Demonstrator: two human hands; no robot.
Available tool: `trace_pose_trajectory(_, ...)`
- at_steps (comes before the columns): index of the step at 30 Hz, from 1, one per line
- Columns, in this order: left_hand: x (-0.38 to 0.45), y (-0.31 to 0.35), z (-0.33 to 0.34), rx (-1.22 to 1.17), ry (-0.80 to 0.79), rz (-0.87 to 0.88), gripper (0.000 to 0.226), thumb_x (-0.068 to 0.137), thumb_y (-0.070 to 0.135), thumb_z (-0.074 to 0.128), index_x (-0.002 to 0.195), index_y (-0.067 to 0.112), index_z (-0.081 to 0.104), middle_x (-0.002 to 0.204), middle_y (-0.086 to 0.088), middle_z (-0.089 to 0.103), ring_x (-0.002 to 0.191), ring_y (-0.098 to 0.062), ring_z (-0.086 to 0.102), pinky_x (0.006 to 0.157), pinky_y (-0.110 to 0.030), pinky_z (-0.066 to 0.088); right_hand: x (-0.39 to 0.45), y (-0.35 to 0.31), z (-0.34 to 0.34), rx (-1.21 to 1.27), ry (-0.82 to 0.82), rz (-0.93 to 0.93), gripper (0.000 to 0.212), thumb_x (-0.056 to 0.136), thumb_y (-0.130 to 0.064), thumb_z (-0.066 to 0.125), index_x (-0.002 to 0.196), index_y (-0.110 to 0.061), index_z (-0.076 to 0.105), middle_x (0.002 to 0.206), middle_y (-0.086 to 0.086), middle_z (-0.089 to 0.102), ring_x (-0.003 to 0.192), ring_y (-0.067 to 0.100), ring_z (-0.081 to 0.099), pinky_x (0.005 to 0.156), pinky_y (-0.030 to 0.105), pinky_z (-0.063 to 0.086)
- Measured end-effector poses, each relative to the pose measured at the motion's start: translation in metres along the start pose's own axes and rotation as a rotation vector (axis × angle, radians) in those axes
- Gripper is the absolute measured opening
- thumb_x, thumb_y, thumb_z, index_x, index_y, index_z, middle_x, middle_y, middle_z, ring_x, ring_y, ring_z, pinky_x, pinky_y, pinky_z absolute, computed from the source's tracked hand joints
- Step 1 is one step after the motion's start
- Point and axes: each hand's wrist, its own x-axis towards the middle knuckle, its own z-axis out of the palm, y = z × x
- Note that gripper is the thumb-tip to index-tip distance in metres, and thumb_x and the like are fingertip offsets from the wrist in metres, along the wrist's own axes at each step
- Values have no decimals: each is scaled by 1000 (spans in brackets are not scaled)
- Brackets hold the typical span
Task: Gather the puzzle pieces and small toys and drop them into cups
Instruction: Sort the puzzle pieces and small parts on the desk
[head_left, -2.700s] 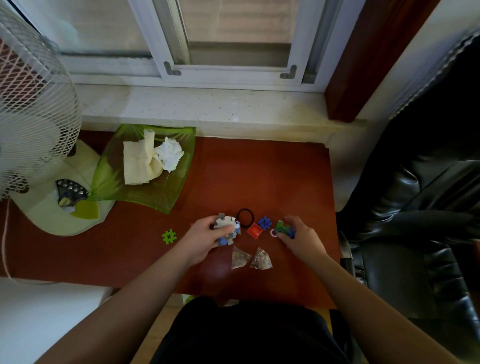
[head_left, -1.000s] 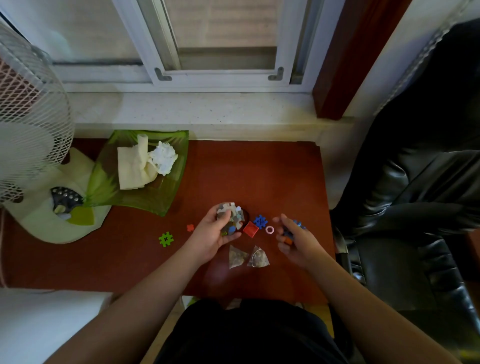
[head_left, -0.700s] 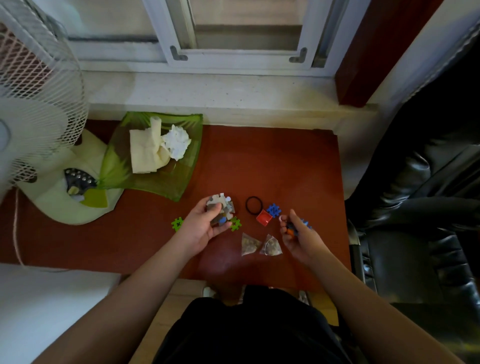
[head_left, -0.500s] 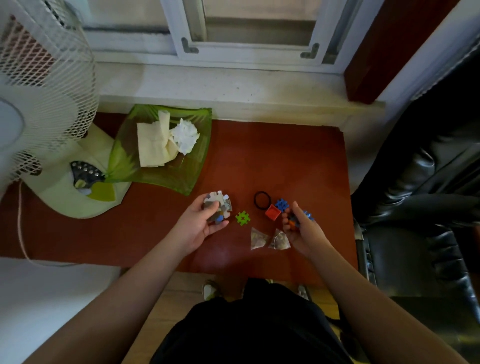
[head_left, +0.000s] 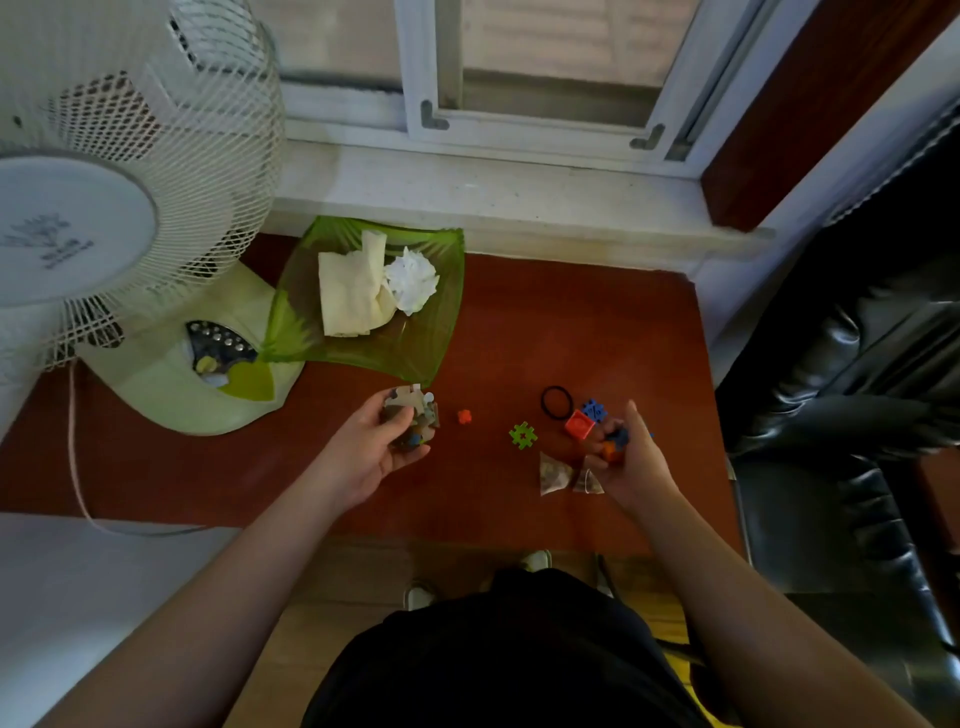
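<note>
Cupped, half-closed left hand (head_left: 375, 451) heaped with puzzle pieces (head_left: 410, 413), right hand (head_left: 628, 465) curled round small toys (head_left: 613, 442), green piece (head_left: 523, 435) loose between, orange bit (head_left: 464, 416) beyond left fingertips; overfull palms, likely spills, no cups visible.

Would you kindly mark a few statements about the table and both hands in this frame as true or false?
1. The left hand holds puzzle pieces. True.
2. The green plastic connector lies inside the green dish. False: it lies on the red table.
3. The black hair tie lies on the table. True.
4. The right hand is empty. False: it holds small toys.
5. The dish holds tissues. True.
</note>
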Motion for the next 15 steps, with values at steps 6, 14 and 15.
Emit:
trace_pose_trajectory(6,-10,0,-27,-47,-10,-8,33,97,8,49,130,13,51,119,-13,57,95,-23,62,62,-30,58,-20,15,17,-199,87,16,36,98,-35,53,69,-15,52,58,0,50,42,9,41,38,20,32)
trace_pose_trajectory(14,-26,-23,-73,-195,148,-98,35,97,6,50,131,12,48,123,-19,54,97,-29,62,63,-37,57,-31,45,50,-149,-41,16,21,97,-24,55,97,-6,65,74,4,57,53,9,54,45,19,47)
trace_pose_trajectory(15,-29,-26,-79,-208,162,-108,34,97,6,50,130,12,48,122,-19,54,97,-30,61,63,-37,57,-31,46,53,-119,-41,41,21,97,-24,56,99,-5,66,76,5,60,55,10,57,47,20,50)
